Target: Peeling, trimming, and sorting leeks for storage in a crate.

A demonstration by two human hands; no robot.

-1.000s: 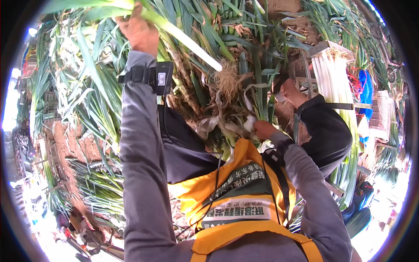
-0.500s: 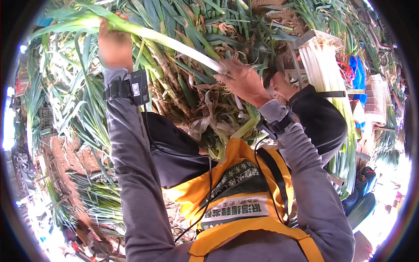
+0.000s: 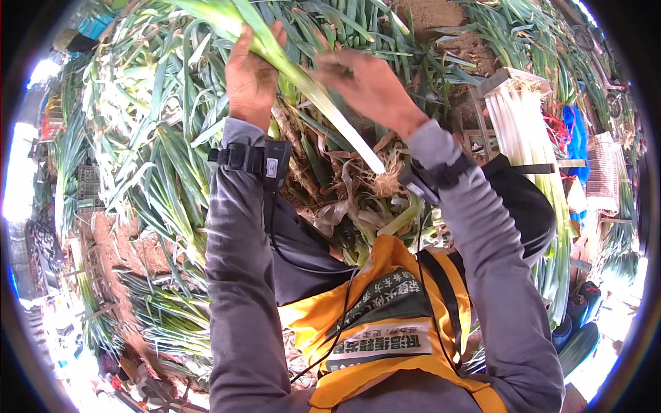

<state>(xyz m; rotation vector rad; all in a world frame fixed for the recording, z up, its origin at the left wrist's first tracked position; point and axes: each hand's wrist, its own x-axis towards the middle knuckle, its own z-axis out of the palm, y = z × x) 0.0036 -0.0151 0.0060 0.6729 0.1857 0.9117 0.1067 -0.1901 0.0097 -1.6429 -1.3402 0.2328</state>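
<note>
A long green onion [image 3: 350, 136] slants across in front of me, its white shank and root tuft low on the right, its green leaves running out of view at the top. My left hand [image 3: 252, 77] grips it by the leafy upper part, between thumb and fingers. Close beside the middle of the stalk is my right hand [image 3: 372, 89], its fingers smeared by motion; whether they touch the stalk cannot be made out. Beneath both hands lies a heap of green onions [image 3: 162, 103], with dry husks [image 3: 344, 206] nearest my knees.
On the right, a bundle of white-stemmed green onions [image 3: 516, 120] rests in a metal rack [image 3: 480, 113], roots away from me. Past it are a blue bag [image 3: 575, 141] and a pale crate [image 3: 603, 172]. More green onions [image 3: 169, 313] lie on the soil at left.
My left hand has moved right with the green onion, which now tilts more steeply. My right hand has left the root end and moved up along the stalk.
</note>
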